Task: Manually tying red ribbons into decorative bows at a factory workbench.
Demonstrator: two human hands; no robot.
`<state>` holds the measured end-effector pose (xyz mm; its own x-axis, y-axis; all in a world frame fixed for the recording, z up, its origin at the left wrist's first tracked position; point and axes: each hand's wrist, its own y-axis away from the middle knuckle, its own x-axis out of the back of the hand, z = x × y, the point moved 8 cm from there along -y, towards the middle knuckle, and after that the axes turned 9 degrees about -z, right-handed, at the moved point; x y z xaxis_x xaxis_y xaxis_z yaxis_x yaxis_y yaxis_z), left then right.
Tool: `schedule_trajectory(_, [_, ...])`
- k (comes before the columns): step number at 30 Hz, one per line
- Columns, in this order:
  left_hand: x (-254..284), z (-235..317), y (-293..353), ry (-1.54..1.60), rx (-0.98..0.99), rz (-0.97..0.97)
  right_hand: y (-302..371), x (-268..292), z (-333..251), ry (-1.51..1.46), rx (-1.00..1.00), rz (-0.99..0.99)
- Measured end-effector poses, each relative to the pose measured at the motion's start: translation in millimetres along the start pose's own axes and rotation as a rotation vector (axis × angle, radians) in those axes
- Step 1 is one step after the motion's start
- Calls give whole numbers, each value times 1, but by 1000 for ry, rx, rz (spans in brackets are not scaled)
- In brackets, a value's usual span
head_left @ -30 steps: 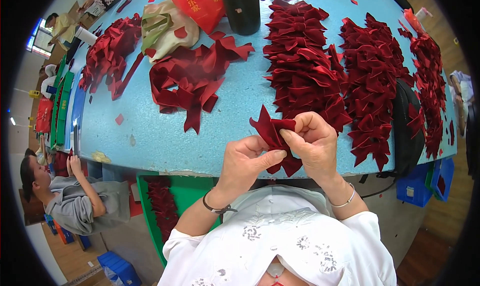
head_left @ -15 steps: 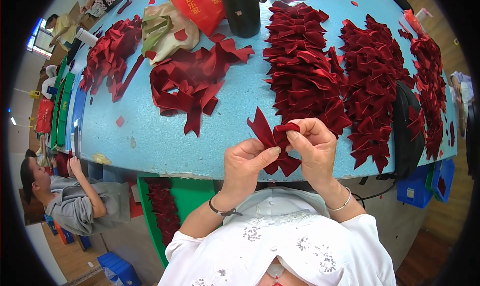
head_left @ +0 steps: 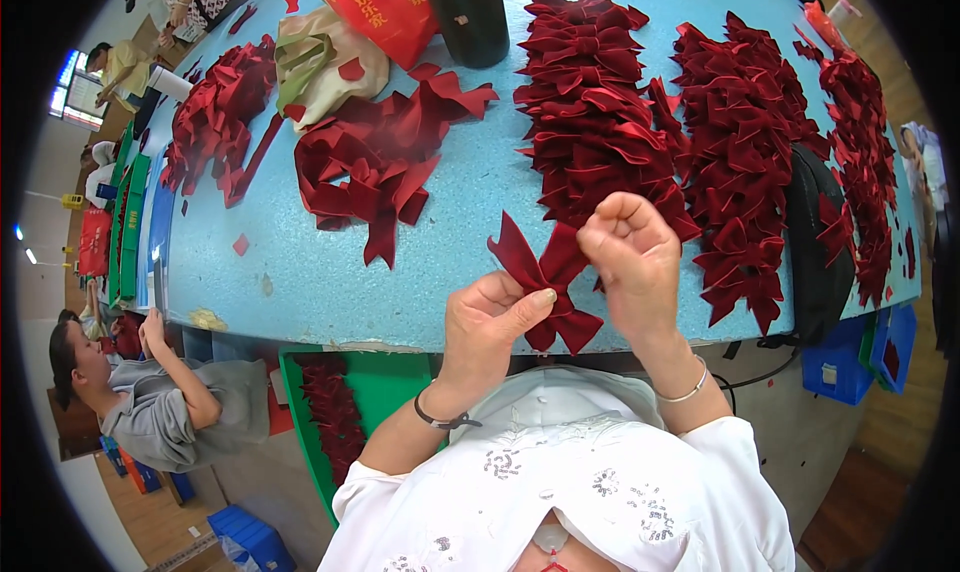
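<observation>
Both hands meet over the near edge of a light blue table (head_left: 330, 272), working on one dark red ribbon bow (head_left: 540, 272). The left hand (head_left: 490, 322) pinches the bow's lower middle between thumb and forefinger. The right hand (head_left: 630, 257) is curled closed just beside it, fingertips drawn together at the bow's centre knot; whether they grip a thread or only the fabric cannot be told.

Compared with a second ago, the bow has opened out. Then it sat bunched and mostly hidden between the two hands; now its left loop fans up and away from the left hand, and a tail hangs below the thumb. The right hand has also lifted slightly and moved a little to the right. This suggests the bow's shape is being set at its middle.

Just beyond the right hand lies a dense heap of finished red bows (head_left: 600, 102), with a second heap (head_left: 745, 162) further right. Beyond the left hand, loose red ribbon strips (head_left: 375, 167) sprawl across the table. Far to the left, below the table edge, another person in a grey top (head_left: 170, 412) sits at work.
</observation>
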<state>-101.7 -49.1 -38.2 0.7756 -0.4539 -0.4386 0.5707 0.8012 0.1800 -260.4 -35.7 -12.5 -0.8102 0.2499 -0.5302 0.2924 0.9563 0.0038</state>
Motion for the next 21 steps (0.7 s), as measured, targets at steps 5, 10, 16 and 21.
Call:
schedule_trajectory(5, [15, 9, -7, -88, -43, 32, 9, 7, -21, 181, 39, -110])
schedule_trajectory(10, [5, 15, -12, 53, -76, 79, 30, -12, 8, 415, -152, -319])
schedule_trajectory(16, [-10, 17, -13, 148, 107, -109, 24, -12, 2, 380, -52, -294])
schedule_trajectory(21, [-8, 9, -13, 87, 140, -137, 20, -13, 4, 318, -18, -316])
